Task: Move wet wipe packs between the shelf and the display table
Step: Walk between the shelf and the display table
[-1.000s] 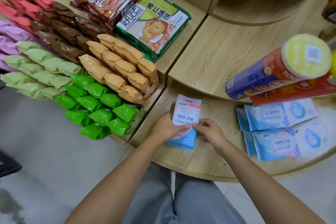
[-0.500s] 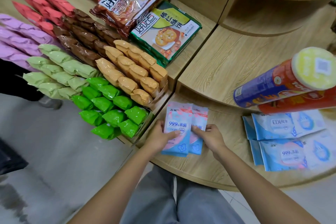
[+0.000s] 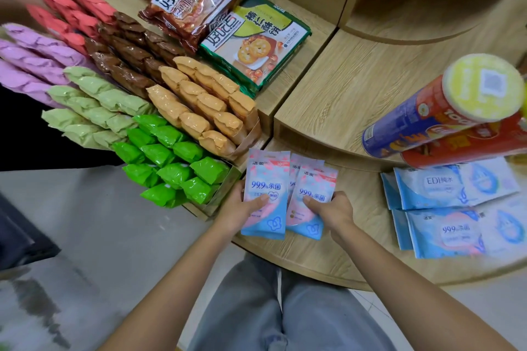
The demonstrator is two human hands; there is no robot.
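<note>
Head view, nearest first: left hand (image 3: 242, 208) pinching one pink-and-blue wet wipe pack (image 3: 265, 177) by its lower half. Right hand (image 3: 330, 212) gripping a fanned bundle of packs (image 3: 316, 182) just beside it, count unclear. Both lots over the curved wooden tier (image 3: 328, 259), contact unclear. Farther right, blue packs (image 3: 445, 234) lying flat there. Judged partway: this handful not yet set down. Beyond, snack rows (image 3: 176, 151) and stacked canisters (image 3: 422, 122).
</note>
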